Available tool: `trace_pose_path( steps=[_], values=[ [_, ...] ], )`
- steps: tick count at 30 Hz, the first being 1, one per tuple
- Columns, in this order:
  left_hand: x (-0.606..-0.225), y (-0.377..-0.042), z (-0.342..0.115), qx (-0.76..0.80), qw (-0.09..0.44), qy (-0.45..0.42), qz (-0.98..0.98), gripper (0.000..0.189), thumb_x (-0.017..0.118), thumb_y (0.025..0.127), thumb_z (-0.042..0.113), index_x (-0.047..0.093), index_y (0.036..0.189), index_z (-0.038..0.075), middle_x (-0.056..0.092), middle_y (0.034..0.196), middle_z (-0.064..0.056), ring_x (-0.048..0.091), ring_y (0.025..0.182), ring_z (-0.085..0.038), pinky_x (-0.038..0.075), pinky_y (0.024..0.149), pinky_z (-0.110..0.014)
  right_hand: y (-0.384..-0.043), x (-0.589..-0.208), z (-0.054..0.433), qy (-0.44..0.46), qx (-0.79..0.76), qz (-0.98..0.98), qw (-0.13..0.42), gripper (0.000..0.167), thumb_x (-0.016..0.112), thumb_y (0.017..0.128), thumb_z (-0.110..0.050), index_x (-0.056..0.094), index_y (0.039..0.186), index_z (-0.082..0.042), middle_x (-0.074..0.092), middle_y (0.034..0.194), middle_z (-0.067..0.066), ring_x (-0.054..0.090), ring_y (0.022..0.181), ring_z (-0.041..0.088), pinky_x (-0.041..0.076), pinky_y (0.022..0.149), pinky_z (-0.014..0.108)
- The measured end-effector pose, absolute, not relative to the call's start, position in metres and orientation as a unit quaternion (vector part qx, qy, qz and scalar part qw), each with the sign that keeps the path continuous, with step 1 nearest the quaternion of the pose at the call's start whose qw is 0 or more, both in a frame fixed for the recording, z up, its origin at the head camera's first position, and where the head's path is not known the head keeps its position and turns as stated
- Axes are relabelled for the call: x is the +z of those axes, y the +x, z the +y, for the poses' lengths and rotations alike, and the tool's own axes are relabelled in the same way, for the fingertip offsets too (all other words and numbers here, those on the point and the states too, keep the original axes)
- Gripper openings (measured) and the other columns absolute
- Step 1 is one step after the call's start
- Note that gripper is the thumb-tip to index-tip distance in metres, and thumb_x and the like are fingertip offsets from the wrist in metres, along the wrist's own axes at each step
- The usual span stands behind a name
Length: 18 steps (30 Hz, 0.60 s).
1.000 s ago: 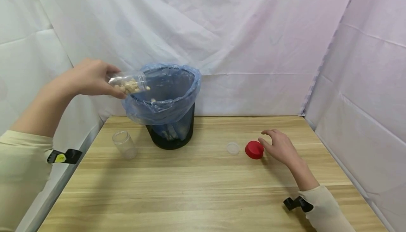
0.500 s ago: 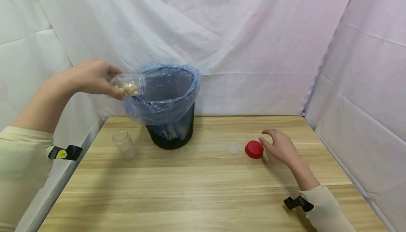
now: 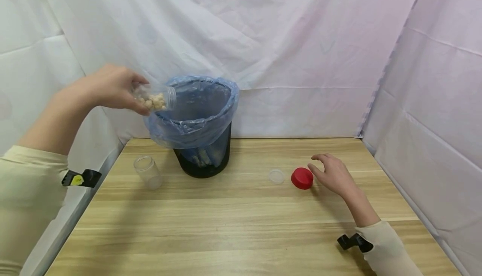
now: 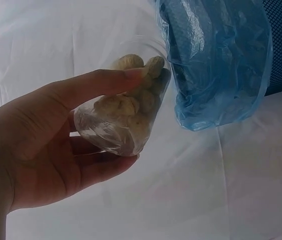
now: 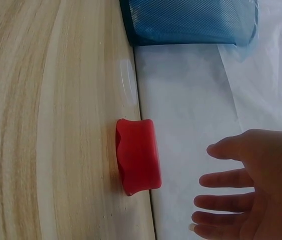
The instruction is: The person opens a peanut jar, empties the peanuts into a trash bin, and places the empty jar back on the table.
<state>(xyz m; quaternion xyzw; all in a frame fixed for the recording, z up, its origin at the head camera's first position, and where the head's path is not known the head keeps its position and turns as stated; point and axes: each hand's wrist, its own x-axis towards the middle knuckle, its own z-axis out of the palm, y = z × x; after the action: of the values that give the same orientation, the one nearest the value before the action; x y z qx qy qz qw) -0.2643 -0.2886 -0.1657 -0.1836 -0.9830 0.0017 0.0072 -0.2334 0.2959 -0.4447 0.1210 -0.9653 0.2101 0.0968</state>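
My left hand point(image 3: 116, 87) grips a clear jar point(image 3: 170, 97) lying nearly on its side, its mouth turned right over the near left rim of a bin. Inside the jar are several pale tan lumps point(image 4: 118, 106) that look like nuts, bunched toward the mouth. The bin point(image 3: 201, 170) is black mesh, lined with a blue plastic bag point(image 3: 188, 135) folded over its rim. My right hand point(image 3: 333, 176) hovers just right of a red lid point(image 3: 302, 178), holding nothing. In the right wrist view its fingers extend loosely, apart from the lid.
A second clear jar point(image 3: 147, 172) stands upright left of the bin. A translucent disc point(image 3: 276, 176) lies on the wooden table point(image 3: 226, 225) beside the red lid. White cloth point(image 3: 301, 58) hangs behind the table and at both sides.
The left hand has shifted slightly up and right with the jar, and the lumps inside have moved about. Loose lumps seen outside the mouth earlier no longer show. The right hand stays put.
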Motion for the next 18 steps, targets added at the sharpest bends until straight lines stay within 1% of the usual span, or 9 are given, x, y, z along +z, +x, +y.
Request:
trace_pose_path(
  steps=[3, 5, 8, 12, 16, 18],
  values=[
    [-0.1634, -0.2639, -0.2879, 0.006, 0.007, -0.182, -0.983, 0.09, 0.094, 0.079, 0.041, 0.06, 0.145, -0.01, 0.071, 0.126, -0.033, 0.066, 0.097, -0.037, 0.047, 0.069, -0.044, -0.2333, -0.4447, 0.2961, 0.121, 0.21, -0.965, 0.097, 0.038, 0.071, 0.104, -0.024, 0.071, 0.131, 0.003, 0.07, 0.132, 0.028, 0.066, 0.122, 0.051, 0.053, 0.103, 0.067],
    [-0.1625, -0.264, -0.2872, 0.007, 0.006, -0.181, -0.984, 0.09, 0.094, 0.079, 0.041, 0.061, 0.145, -0.01, 0.071, 0.125, -0.032, 0.064, 0.094, -0.035, 0.044, 0.069, -0.043, -0.2331, -0.4444, 0.2963, 0.122, 0.21, -0.965, 0.098, 0.038, 0.071, 0.104, -0.024, 0.071, 0.131, 0.003, 0.07, 0.132, 0.028, 0.066, 0.122, 0.051, 0.053, 0.103, 0.067],
    [-0.1608, -0.2644, -0.2865, 0.009, 0.004, -0.18, -0.984, 0.089, 0.094, 0.08, 0.041, 0.06, 0.145, -0.01, 0.072, 0.123, -0.032, 0.065, 0.095, -0.036, 0.048, 0.07, -0.045, -0.2325, -0.4438, 0.2965, 0.124, 0.208, -0.965, 0.099, 0.038, 0.071, 0.104, -0.024, 0.071, 0.131, 0.003, 0.07, 0.132, 0.029, 0.066, 0.122, 0.05, 0.053, 0.102, 0.067],
    [-0.1589, -0.2641, -0.2859, 0.01, 0.001, -0.181, -0.984, 0.089, 0.094, 0.08, 0.042, 0.061, 0.146, -0.009, 0.071, 0.126, -0.033, 0.068, 0.102, -0.041, 0.052, 0.073, -0.048, -0.2319, -0.4431, 0.2965, 0.126, 0.206, -0.965, 0.1, 0.038, 0.071, 0.104, -0.024, 0.071, 0.13, 0.004, 0.071, 0.131, 0.029, 0.066, 0.121, 0.05, 0.053, 0.101, 0.066],
    [-0.1591, -0.2634, -0.2856, 0.009, -0.003, -0.177, -0.984, 0.09, 0.094, 0.079, 0.043, 0.061, 0.146, -0.007, 0.07, 0.131, -0.033, 0.065, 0.1, -0.038, 0.048, 0.07, -0.044, -0.2319, -0.4431, 0.2966, 0.129, 0.206, -0.965, 0.099, 0.038, 0.071, 0.104, -0.024, 0.071, 0.13, 0.004, 0.071, 0.131, 0.029, 0.066, 0.121, 0.05, 0.053, 0.101, 0.066],
    [-0.1595, -0.2631, -0.2855, 0.01, -0.003, -0.177, -0.984, 0.09, 0.094, 0.079, 0.043, 0.062, 0.146, -0.007, 0.07, 0.13, -0.033, 0.066, 0.101, -0.038, 0.05, 0.071, -0.045, -0.2318, -0.4434, 0.297, 0.129, 0.206, -0.965, 0.099, 0.038, 0.071, 0.104, -0.024, 0.071, 0.129, 0.004, 0.071, 0.131, 0.029, 0.066, 0.122, 0.051, 0.053, 0.102, 0.067]
  ],
)
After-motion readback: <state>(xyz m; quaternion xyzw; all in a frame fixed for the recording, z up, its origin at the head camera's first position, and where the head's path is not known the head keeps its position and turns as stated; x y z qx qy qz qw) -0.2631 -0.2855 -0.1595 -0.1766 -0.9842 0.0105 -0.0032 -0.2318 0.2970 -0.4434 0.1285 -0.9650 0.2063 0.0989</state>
